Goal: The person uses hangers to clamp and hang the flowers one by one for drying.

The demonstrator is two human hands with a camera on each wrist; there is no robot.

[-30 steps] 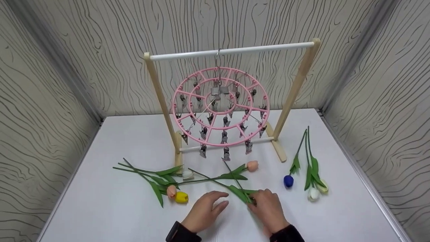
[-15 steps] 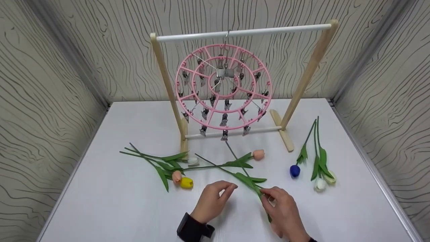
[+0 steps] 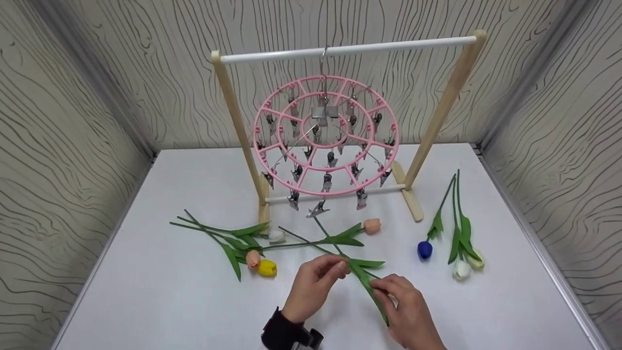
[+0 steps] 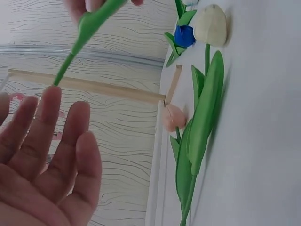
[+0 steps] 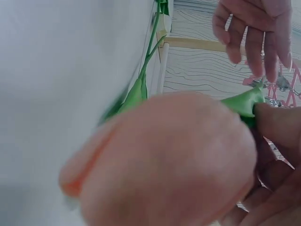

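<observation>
Held tulip [image 5: 169, 160]: tilted above the tabletop [image 3: 160, 311], about midway between its left and right edges, well apart from the far edge.
Right hand [image 3: 408, 306]: thumb and fingers pinched on the tulip's leafy stem.
Left hand [image 3: 315, 284]: fingers loosely extended, nothing seen gripped; contact with the stem cannot be told.
Step in hand: judged to be the bringing of the stem end near the lowest clip [image 3: 318, 209].
Next move: a steady pinch and a free left hand are judged to be called for.
Loose flowers: yellow tulip [image 3: 267, 268] laid towards the left edge, blue tulip [image 3: 424, 250] towards the right.
Containers: none seen; clips are carried by the pink hanger [image 3: 324, 147], hung from the white bar [image 3: 398, 45].
</observation>
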